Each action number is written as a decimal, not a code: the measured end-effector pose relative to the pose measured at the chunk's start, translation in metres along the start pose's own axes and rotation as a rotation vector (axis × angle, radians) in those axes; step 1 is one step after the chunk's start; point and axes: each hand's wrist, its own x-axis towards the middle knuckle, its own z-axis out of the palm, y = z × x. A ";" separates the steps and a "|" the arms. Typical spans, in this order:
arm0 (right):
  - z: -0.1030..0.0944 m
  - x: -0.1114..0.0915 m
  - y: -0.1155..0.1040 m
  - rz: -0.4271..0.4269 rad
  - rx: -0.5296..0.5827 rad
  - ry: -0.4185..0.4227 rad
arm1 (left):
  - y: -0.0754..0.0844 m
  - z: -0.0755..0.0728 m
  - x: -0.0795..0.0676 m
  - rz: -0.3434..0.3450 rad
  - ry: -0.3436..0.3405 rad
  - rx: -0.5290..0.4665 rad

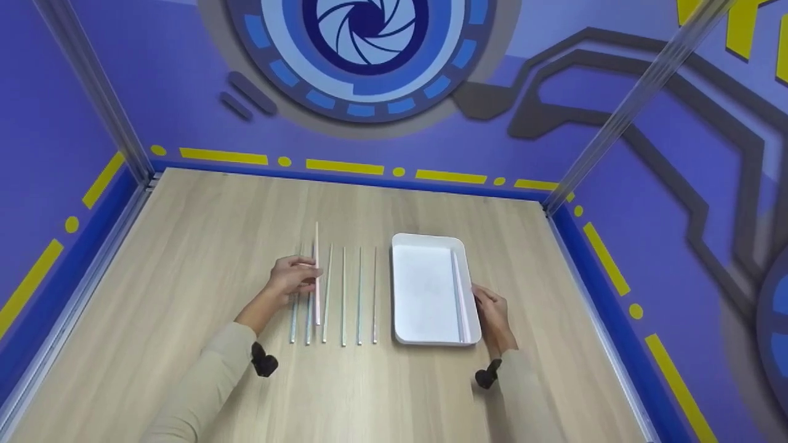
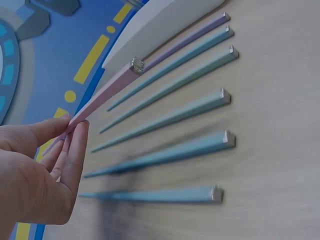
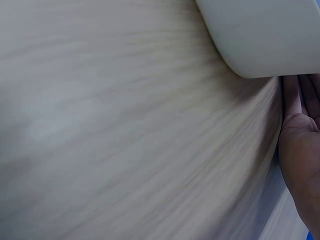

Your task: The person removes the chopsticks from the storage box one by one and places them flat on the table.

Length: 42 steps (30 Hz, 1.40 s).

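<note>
My left hand (image 1: 292,276) pinches a pink chopstick (image 2: 107,94) between thumb and fingers, raised over a row of chopsticks on the table. In the left wrist view its thick, silver-capped end points away from the hand. The row has several pieces, among them a purple chopstick (image 2: 190,40), a green chopstick (image 2: 175,82) and a blue chopstick (image 2: 160,194). My right hand (image 1: 494,312) is at the right wall of a white tray (image 1: 425,339), fingers extended against it. A blue chopstick (image 1: 457,286) and a pink chopstick (image 1: 464,301) lie lengthwise inside the tray's right side.
The wooden table (image 1: 215,209) carries the row left of the tray, the pieces roughly parallel. Blue-purple panels (image 1: 184,123) enclose its back and sides, with metal posts (image 1: 640,104) at the corners. A black wrist camera (image 1: 264,360) sits by the left cuff.
</note>
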 end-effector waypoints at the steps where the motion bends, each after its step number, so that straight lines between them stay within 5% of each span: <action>1: -0.001 0.000 0.000 -0.006 -0.003 -0.001 | -0.001 -0.004 0.000 -0.001 0.002 -0.004; 21: 0.000 0.001 0.001 0.000 -0.022 0.035 | -0.021 -0.054 0.000 -0.029 0.144 0.168; 42: 0.003 0.001 0.001 -0.025 0.062 0.033 | -0.030 -0.054 0.000 0.126 0.224 0.471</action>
